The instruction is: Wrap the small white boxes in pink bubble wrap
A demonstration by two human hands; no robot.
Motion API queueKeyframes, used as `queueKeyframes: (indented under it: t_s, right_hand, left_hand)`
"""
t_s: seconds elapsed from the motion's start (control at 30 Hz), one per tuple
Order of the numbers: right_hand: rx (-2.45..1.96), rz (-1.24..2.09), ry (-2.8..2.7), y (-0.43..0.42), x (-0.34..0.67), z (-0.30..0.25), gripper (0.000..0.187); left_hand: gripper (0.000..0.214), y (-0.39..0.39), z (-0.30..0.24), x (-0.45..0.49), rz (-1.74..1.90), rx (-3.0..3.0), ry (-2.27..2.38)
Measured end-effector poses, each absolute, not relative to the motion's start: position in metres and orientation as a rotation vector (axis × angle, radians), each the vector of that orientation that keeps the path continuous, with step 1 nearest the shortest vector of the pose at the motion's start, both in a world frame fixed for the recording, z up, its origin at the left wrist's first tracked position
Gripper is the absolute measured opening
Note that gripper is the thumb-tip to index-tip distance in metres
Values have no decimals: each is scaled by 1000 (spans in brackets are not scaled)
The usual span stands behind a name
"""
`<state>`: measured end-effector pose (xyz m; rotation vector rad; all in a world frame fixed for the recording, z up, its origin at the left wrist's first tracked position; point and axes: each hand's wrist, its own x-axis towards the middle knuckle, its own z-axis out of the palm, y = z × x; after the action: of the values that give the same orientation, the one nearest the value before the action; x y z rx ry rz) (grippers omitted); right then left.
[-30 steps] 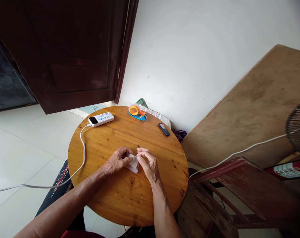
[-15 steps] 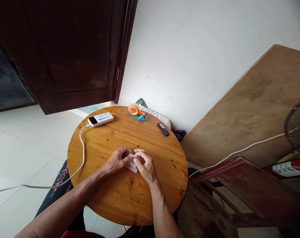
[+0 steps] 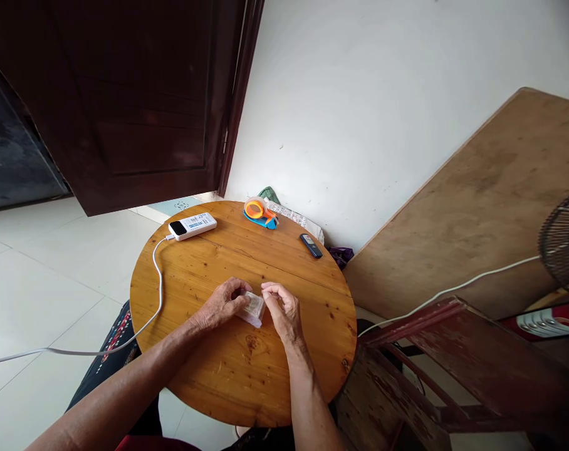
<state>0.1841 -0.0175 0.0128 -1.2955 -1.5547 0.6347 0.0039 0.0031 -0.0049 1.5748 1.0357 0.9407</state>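
On the round wooden table (image 3: 209, 369) rests a small, clear plastic box (image 3: 254, 305) with pale contents I cannot make out. My left hand (image 3: 224, 302) is closed on the box's left side, thumb on top and fingers behind. A thin clear flap, like film or a lid edge, sticks out at the box's near end. Just right of the box, my right hand (image 3: 284, 311) has thumb and index finger pinched together. Whatever is between those fingertips, if anything, is too small to see.
Toward the back stand a blue and orange tape dispenser (image 3: 261, 213) and a dark remote control (image 3: 311, 245). A white power bank (image 3: 192, 226) with a white cable (image 3: 160, 288) lies at the left. A wooden chair (image 3: 454, 363) stands right of the table.
My right hand has moved slightly right, off the box, and more of the box's top now shows. My left hand has stayed on it.
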Motion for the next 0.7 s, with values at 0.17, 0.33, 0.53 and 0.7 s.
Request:
queueKeyframes:
  t_s: [0.17, 0.33, 0.53, 0.7]
  right_hand:
    - [-1271, 684, -1653, -19, 179, 15, 11]
    - [-1303, 736, -1650, -19, 177, 15, 12]
    - [-1300, 753, -1646, -19, 177, 14, 11]
    - [-1298, 763, -1640, -20, 177, 15, 11]
  left_hand:
    - [33, 3, -5, 4, 954, 1601, 1043]
    - [32, 3, -5, 5, 967, 1629, 1056]
    - [28, 4, -5, 5, 959, 1604, 1033]
    - [29, 3, -3, 5, 961, 1593, 1032]
